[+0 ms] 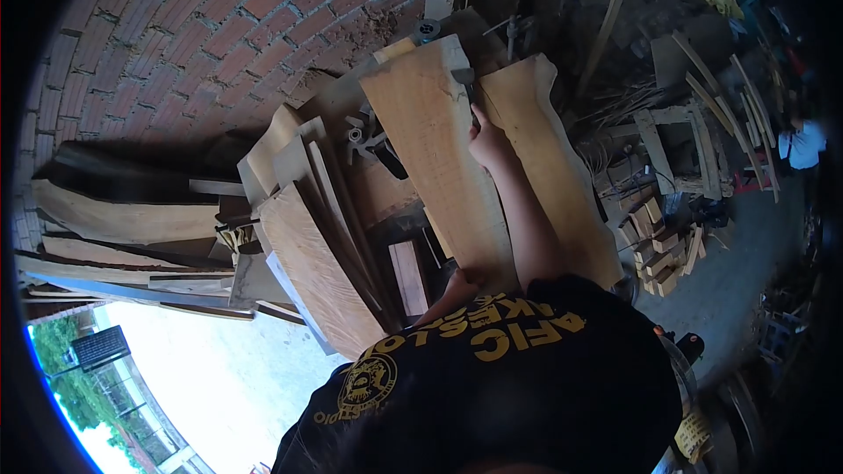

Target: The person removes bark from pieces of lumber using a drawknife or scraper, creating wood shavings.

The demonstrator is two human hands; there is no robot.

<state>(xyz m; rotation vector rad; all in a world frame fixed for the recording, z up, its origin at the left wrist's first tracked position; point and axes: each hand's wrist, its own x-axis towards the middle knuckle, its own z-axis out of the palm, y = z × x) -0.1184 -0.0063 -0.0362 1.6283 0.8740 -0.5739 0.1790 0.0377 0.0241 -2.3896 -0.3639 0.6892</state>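
Observation:
A long wooden slab (435,154) with a rough natural edge lies in front of me, and a second wooden slab (549,175) is beside it on the right. My right hand (492,145) reaches over the gap between them, closed on a scraper (465,83) with a flat grey head and dark handle. The scraper's head is at the far right edge of the first slab. Close to my body, my left hand (455,288) is at the near end of that slab; its fingers are mostly hidden.
Several boards (316,263) lean at the left, with more planks (132,211) stacked by the brick wall (228,44). Cut wood blocks (659,250) are piled on the floor at right. A person in a light shirt (801,145) is at far right.

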